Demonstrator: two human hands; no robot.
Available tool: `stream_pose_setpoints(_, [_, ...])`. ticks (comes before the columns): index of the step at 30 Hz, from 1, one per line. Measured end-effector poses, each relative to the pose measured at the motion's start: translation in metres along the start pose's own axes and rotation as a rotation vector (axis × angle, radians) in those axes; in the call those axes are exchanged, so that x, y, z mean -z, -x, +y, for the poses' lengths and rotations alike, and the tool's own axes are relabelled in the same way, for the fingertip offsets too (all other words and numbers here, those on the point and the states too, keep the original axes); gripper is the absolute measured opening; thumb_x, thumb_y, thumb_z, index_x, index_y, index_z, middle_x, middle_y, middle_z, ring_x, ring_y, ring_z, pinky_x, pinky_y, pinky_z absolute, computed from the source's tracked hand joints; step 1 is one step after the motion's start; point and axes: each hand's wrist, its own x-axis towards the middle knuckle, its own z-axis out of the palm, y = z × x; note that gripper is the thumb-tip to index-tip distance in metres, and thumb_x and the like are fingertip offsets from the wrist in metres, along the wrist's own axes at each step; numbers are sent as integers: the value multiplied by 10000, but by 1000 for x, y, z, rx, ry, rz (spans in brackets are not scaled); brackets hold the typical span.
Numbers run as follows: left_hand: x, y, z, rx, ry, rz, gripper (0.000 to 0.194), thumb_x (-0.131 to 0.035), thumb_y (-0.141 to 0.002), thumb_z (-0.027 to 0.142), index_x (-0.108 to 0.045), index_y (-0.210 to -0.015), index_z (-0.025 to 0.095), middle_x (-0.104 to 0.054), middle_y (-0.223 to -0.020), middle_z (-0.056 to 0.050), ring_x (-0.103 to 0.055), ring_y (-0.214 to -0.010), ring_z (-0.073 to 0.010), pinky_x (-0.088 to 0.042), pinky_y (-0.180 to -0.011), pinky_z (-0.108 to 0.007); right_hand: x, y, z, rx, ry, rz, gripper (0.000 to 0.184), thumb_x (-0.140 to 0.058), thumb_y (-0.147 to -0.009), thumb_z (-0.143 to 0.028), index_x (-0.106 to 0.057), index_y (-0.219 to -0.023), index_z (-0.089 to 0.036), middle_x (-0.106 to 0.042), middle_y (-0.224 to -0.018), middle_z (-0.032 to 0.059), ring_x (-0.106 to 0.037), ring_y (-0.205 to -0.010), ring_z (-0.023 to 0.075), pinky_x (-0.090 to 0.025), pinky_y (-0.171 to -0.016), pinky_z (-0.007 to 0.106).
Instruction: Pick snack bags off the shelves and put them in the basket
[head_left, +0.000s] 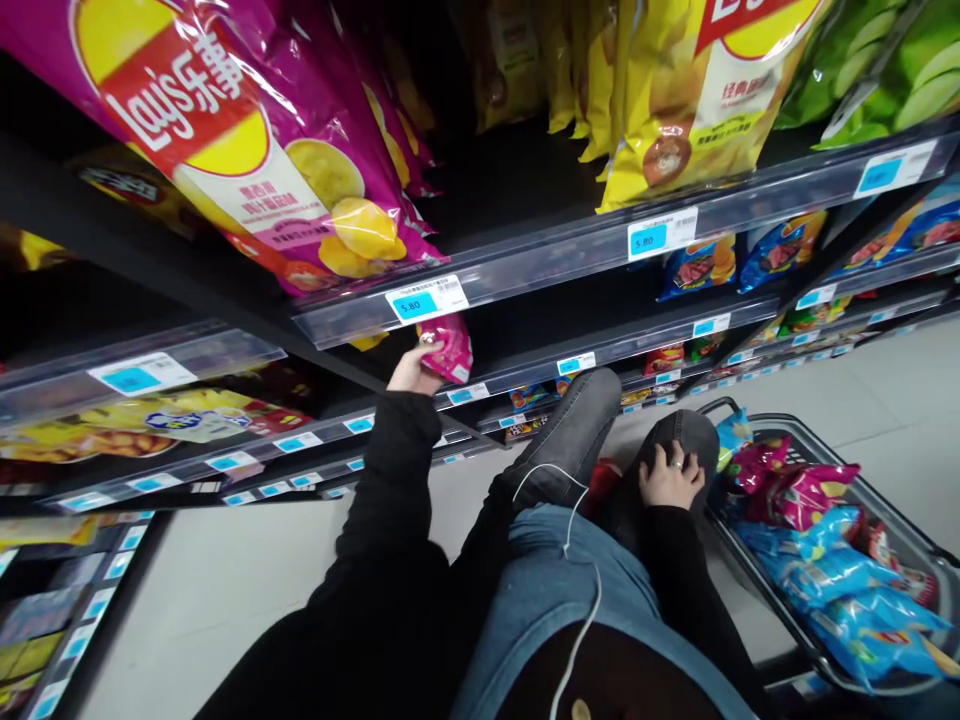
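Pinching a small, glossy magenta snack bag [453,350] with a pale corner patch in the left hand [417,370], just below the upper shelf edge [525,272]. Resting the spread right hand [671,480] on one knee [696,432].

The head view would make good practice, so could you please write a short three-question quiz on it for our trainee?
1. Which hand holds the pink packet?
2. True or false: the right hand is gripping the basket handle.
3. The price tag under the large purple bag reads: A) 3.20, B) 5.80, C) 9.50?

Key: 1. The left hand. 2. False; it rests on a knee. 3. B.
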Motion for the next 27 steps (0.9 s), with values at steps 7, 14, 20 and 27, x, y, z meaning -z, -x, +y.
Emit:
stream_pose_setpoints(7, [-2,52,-67,591,296,-360,462,-660,-600,323,-626,-1000,93,-689,-954,-111,-634,-874,-261,-480,-826,-405,54,-20,-20,-4,-1002,-291,420,-512,-786,-470,-578,-1077,-175,-615,-1073,127,-555,-1001,272,-409,-907,475])
stream_pose_setpoints(14, [-69,67,-112,912,361,-641,396,-589,-754,442,-643,-950,101,-708,-862,-100,-648,-855,-262,-461,-819,-389,126,-41,-36,104,-1568,-566,529,-648,-697,-510,-533,-1138,-241,-609,-1087,56,-586,-973,224,-487,-801,338])
stream_pose_setpoints(20, [-93,63,-111,627,210,-633,736,-479,-721,686,-489,-1230,154,-611,-1124,-153,-552,-1081,-344,-425,-885,-513,122,-38,-25,-162,-1433,-399,339,-655,-700,-439,-585,-901,-174,-652,-842,38,-596,-729,179,-487,-680,302])
stream_pose_setpoints(27, [-71,55,-138,191,-265,-304,782,-786,-566,305,-443,-1263,214,-634,-1024,-86,-625,-900,-226,-497,-800,-367,87,-18,-36,-212,-1224,-260,362,-597,-746,-418,-565,-1018,-181,-667,-947,46,-619,-837,204,-492,-778,337])
